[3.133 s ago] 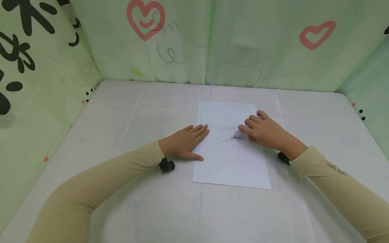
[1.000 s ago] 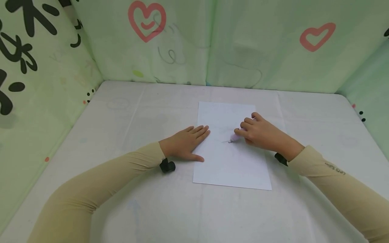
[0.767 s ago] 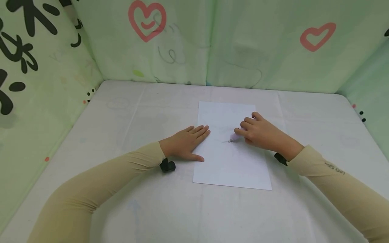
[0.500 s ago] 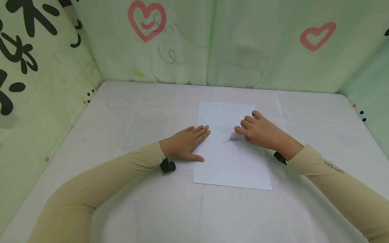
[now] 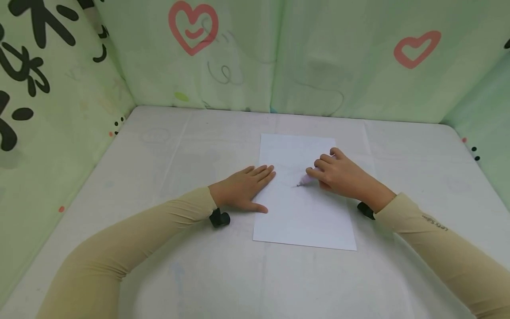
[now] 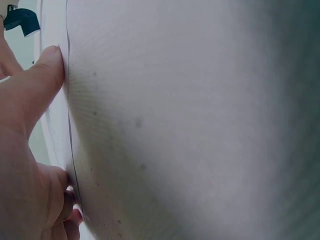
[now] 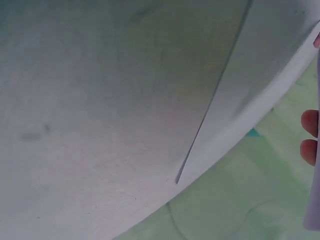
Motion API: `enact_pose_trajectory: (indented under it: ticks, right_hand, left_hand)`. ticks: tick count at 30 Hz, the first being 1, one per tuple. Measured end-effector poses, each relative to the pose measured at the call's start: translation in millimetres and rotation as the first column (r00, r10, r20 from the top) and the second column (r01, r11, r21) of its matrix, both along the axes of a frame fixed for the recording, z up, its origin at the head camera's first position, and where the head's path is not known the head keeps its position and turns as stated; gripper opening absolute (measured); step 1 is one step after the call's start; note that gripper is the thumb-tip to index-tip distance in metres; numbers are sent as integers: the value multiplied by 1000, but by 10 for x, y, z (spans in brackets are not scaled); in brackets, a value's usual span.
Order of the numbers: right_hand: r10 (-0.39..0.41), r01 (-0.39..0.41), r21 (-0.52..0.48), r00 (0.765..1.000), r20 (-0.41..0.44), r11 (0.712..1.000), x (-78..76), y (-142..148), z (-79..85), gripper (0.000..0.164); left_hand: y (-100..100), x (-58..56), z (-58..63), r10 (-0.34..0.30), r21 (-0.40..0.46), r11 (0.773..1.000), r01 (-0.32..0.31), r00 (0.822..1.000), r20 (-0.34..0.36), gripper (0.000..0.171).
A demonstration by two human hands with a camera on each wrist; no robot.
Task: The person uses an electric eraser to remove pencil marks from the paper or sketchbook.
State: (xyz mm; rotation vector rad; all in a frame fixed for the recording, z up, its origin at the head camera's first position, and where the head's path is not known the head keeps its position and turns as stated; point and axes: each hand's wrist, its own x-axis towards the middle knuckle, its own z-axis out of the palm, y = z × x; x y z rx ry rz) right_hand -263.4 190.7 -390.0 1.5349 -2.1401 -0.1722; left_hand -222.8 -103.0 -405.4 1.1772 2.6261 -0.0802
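A white sheet of paper (image 5: 307,221) lies on the table. My left hand (image 5: 241,188) rests flat at its left edge, fingers spread and thumb on the paper; in the left wrist view its thumb (image 6: 47,70) lies along that edge. My right hand (image 5: 338,173) grips a thick lavender pen (image 5: 306,179) with a thin dark tip, tilted down to the left. Its tip is right at a short faint line (image 5: 294,186) on the sheet. Most of the barrel is hidden by the fingers; in the right wrist view the pen (image 7: 313,200) shows at the right edge.
A white cloth covers the table (image 5: 191,274). Green printed curtains (image 5: 338,57) stand behind it and at both sides. Black wrist cameras, one at the left wrist (image 5: 219,218) and one at the right (image 5: 365,210), sit just under the sleeves.
Since the oldest frame my right hand has shifted slightly left and nearer with the pen. Over the last second the tip has made small movements around the line. My left hand stays in place.
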Motion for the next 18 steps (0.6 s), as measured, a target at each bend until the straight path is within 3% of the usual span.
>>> enact_pose_trajectory:
  ticks: [11,18]
  right_hand:
    - [11,-11,-1,999,49,1000,-19,28,-33,35]
    - [11,-11,-22,1000,-7,1000,-24,18,-28,33]
  left_hand:
    - [0,4,6,3,4,1000,-3,1000,12,97]
    - [-5,6,11,1,12,1000,-1,1000,7,96]
